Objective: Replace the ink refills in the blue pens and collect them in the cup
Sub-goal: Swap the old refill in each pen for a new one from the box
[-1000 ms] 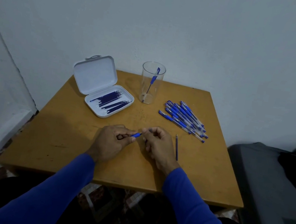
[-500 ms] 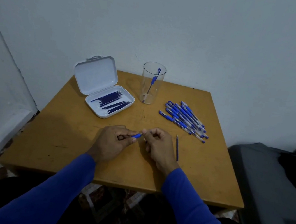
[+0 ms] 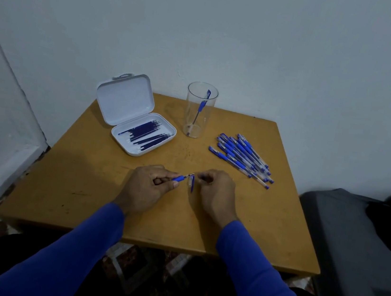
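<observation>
My left hand (image 3: 148, 186) grips a blue pen (image 3: 180, 177) near the table's front middle, its bare metal tip pointing right. A clear cap with a blue clip (image 3: 191, 183) stands on end just under that tip, right beside the curled fingers of my right hand (image 3: 217, 194). I cannot tell whether those fingers hold the cap. The clear cup (image 3: 200, 110) stands at the back with one capped blue pen (image 3: 201, 106) inside. A heap of several blue pens (image 3: 243, 156) lies at the right. An open white case (image 3: 142, 136) at the left holds several dark blue refills (image 3: 145, 133).
The small wooden table (image 3: 85, 183) stands against a white wall. A dark grey seat (image 3: 356, 243) with dark cloth on it adjoins the table's right side. A white door frame runs down the left. Patterned floor shows below the front edge.
My hands have drawn slightly apart. The pen's metal tip now shows, and the cap has come into view between my hands. The loose refill beside my right hand is no longer visible.
</observation>
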### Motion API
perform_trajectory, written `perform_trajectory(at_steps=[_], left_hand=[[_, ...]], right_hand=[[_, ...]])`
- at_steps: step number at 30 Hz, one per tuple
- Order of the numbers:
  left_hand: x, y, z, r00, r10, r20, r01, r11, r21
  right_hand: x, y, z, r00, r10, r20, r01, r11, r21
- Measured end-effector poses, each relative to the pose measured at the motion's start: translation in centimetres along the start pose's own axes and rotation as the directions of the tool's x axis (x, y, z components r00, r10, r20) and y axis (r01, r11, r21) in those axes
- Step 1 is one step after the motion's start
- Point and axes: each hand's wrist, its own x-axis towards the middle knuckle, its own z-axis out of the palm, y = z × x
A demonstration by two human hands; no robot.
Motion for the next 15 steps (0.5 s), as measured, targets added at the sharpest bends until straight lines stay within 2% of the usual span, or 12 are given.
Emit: perform_trajectory(at_steps=[8,12,15], left_hand=[[0.0,-0.1,0.1,1.0,-0.013,-0.007,0.013,1.0,-0.016],[-0.1,0.1,0.0,1.0,-0.006,0.0,0.006,1.0,0.001],[-0.1,0.2,0.0,1.0,0.004,-0.005,-0.004,1.0,0.011]], right_hand=[[0.0,-0.3,0.2,0.998,-0.053,0.04,0.057,0.99,-0.132],[-0.3,-0.2,0.3,0.999,-0.037,0.008,0.037,0.997,-0.064],[-1.2,-0.4,0.2,0.998,-0.032,-0.059,0.035,0.998,0.052]])
